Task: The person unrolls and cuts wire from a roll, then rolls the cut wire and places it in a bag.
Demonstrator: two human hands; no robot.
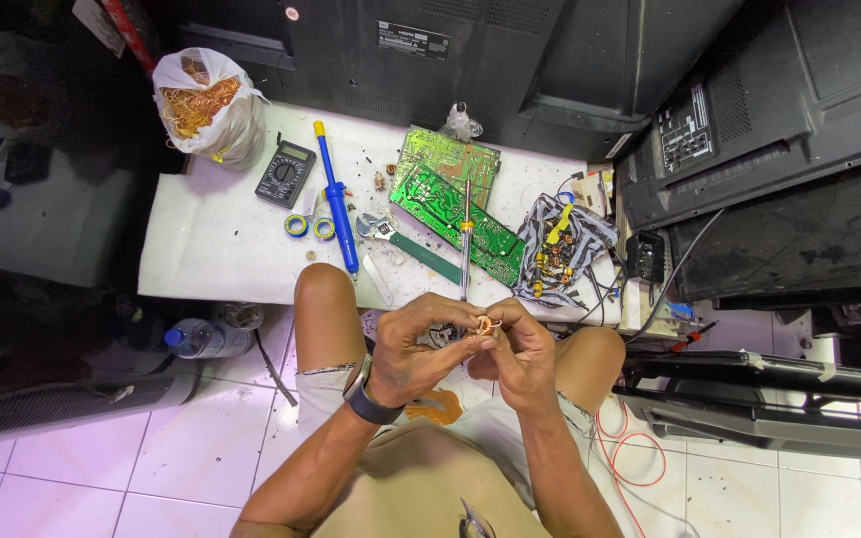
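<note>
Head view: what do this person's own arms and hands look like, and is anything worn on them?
Both arms are bare, with no sleeves or gloves in view. The left hand has a dark, chunky wristwatch with a black band on its wrist. The right hand and its wrist carry nothing. No rings show on the fingers that are visible.

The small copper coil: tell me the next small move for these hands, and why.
Probably keep the left hand steady and draw the wire outward with the right hand. Both hands' fingers pinch the small copper coil above the knees, which suggests unwinding.
</note>
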